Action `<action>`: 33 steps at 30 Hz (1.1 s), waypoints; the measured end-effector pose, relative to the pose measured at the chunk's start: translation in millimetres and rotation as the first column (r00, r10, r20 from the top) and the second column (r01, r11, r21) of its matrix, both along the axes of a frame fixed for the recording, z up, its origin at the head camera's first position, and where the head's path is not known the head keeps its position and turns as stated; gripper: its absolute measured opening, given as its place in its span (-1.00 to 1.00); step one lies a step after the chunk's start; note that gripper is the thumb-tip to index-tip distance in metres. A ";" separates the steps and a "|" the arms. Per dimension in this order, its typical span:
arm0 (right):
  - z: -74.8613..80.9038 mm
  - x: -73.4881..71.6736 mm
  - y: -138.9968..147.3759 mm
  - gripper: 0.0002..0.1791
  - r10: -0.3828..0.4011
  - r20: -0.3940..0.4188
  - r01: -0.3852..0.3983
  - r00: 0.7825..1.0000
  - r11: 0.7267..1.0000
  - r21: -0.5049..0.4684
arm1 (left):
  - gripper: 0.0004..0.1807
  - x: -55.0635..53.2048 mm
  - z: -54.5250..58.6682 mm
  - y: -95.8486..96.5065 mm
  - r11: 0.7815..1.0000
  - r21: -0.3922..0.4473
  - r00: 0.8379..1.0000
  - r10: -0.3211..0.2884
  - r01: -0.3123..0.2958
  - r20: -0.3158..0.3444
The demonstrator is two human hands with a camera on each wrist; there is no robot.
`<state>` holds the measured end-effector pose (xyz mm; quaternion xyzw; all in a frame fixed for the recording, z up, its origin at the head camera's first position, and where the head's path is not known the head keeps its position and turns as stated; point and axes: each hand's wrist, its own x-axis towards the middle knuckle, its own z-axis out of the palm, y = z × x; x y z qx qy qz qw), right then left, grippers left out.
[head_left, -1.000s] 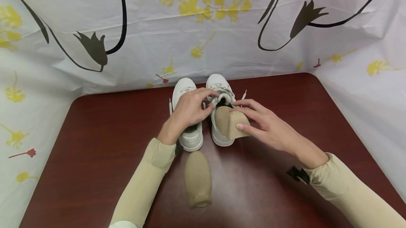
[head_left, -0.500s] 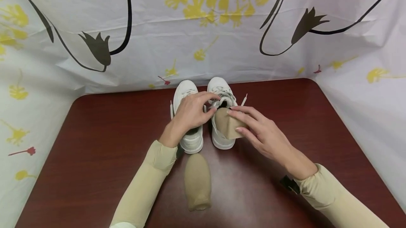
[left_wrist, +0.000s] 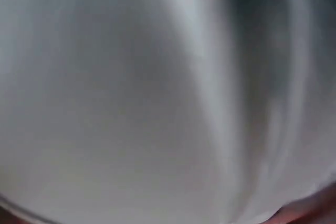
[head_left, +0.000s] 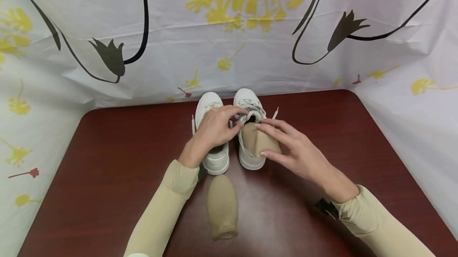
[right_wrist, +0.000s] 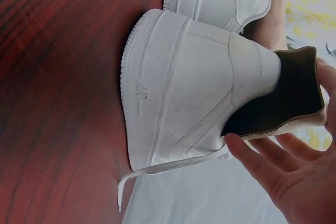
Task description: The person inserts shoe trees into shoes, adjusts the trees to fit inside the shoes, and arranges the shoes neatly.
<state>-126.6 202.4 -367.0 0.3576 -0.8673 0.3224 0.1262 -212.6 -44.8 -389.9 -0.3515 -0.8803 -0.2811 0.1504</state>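
Two white sneakers stand side by side, toes away from me, in the head view: the left sneaker [head_left: 216, 157] and the right sneaker [head_left: 252, 163]. A tan insole [head_left: 266, 142] is partly inside the right sneaker, its near end bent up above the collar. My right hand [head_left: 298, 149] holds that raised end between thumb and fingers. The right wrist view shows the insole's dark underside [right_wrist: 283, 93]. My left hand [head_left: 216, 128] reaches over the left sneaker, curved fingers and thumb holding the right sneaker near its tongue; its other fingers are hidden. A second tan insole [head_left: 222, 209] lies behind the left sneaker.
The sneakers stand near the far edge of a dark red wooden table [head_left: 125, 161]. A white sheet [head_left: 171, 54] with printed flowers hangs behind it and along both sides. Loose laces [right_wrist: 173, 167] stick out. The left wrist view is a white blur close up.
My right hand has moved a little to the left and its thumb has shifted along the insole. The raised end bends more. My left hand stays nearly still.
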 end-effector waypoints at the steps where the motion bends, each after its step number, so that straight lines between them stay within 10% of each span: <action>1: -0.9 -1.1 -1.0 -0.25 -0.003 -0.004 0.003 1.000 1.000 0.002 | -0.66 -0.1 0.1 -0.8 1.000 0.000 1.000 -0.004 0.004 0.003; 17: 5.4 -5.6 2.3 -0.23 -0.006 0.044 0.000 0.999 0.991 0.137 | -0.67 0.7 1.4 -1.1 1.000 0.004 1.000 0.006 -0.006 -0.002; 33: -8.9 -15.6 -3.0 -0.20 0.000 0.073 -0.005 0.997 0.997 0.071 | -0.66 0.0 -0.3 -2.9 1.000 -0.001 1.000 0.009 -0.009 0.020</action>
